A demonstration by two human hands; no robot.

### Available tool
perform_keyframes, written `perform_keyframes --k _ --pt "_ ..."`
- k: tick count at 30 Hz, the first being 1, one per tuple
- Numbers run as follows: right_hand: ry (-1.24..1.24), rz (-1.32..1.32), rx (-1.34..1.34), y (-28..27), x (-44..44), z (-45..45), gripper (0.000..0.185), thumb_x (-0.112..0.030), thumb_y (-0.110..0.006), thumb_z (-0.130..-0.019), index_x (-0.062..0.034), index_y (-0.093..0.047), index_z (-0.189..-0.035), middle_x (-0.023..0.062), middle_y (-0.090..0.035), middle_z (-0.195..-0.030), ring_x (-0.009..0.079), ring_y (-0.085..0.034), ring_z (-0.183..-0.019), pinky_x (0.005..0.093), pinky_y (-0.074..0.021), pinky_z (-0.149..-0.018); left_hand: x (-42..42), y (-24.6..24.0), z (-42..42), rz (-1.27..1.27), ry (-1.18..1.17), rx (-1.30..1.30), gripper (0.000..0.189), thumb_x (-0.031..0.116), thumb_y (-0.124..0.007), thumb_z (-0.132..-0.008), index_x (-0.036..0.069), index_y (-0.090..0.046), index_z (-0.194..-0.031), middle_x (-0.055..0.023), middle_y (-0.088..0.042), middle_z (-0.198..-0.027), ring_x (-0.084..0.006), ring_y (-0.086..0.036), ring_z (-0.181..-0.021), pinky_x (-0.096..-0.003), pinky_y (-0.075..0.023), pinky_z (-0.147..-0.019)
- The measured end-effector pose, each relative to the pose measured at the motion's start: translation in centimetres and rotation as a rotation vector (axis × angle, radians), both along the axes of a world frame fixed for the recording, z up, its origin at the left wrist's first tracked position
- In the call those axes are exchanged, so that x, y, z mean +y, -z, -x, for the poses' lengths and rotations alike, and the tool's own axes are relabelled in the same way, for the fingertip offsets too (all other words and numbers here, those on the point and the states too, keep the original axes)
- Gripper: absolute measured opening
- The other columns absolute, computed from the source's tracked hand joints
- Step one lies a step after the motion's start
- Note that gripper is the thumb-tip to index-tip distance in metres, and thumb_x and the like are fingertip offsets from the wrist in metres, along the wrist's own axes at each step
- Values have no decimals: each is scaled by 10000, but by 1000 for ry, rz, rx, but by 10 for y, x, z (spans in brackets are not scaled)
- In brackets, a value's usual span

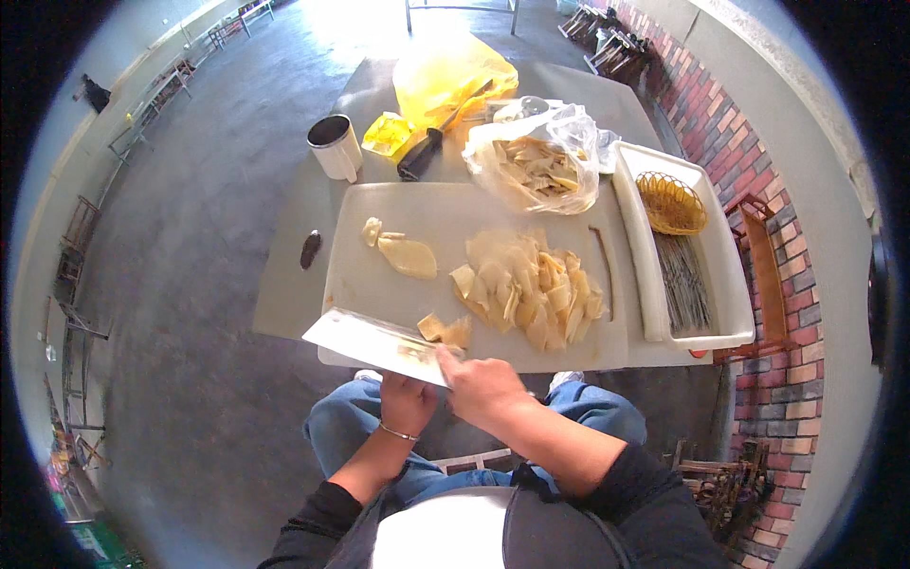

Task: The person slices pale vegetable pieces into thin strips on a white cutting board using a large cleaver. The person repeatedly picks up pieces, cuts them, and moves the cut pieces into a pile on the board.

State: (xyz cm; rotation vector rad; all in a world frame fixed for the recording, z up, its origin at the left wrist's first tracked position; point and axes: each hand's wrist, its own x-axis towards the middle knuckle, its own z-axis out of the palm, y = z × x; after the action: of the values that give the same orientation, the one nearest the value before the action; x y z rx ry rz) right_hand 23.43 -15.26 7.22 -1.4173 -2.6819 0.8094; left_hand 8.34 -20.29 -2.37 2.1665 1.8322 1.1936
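Observation:
A broad-bladed cleaver (370, 345) lies tilted over the near left edge of a white cutting board (398, 320). My right hand (490, 391) is closed round its handle end, a finger along the blade. Under the blade's near edge is my left hand (407, 404), its fingertips partly hidden; whether it holds anything does not show. Beside the blade lie a few pale tan slices (448, 331). A large heap of such slices (530, 288) covers the board's right half. Farther left on the board rests a pale, leaf-shaped piece (407, 256) with a small lump at its end.
A white mug (335, 148), a yellow plastic bag (451, 78) and a black-handled tool (421, 154) stand or lie beyond the board. A clear bag of slices (540, 167) is at back right. The white bin (679, 341) at right holds a wicker basket (672, 204) and thin skewers (682, 281).

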Motion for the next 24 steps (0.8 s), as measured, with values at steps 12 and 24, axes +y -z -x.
perform_keyframes --k 12,24 --pt "502 -19 548 -47 3 -98 426 -137 -607 -780 -60 -632 -1199 230 -656 -830 278 -690 -717 333 -536 -707 116 -61 -15 434 -67 23 282 201 -754 -698 98 -666 -944 -103 -613 -993 -315 -536 -1026 -391 -456 -927" --pt "640 8 655 -38 -13 -123 441 -140 -619 -787 -38 -622 -1216 190 -559 -605 145 -568 -511 305 -489 -563 165 -78 -40 872 -49 164 570 393 -845 -572 71 -622 -986 -148 -609 -1021 -311 -578 -1021 -397 -472 -904"
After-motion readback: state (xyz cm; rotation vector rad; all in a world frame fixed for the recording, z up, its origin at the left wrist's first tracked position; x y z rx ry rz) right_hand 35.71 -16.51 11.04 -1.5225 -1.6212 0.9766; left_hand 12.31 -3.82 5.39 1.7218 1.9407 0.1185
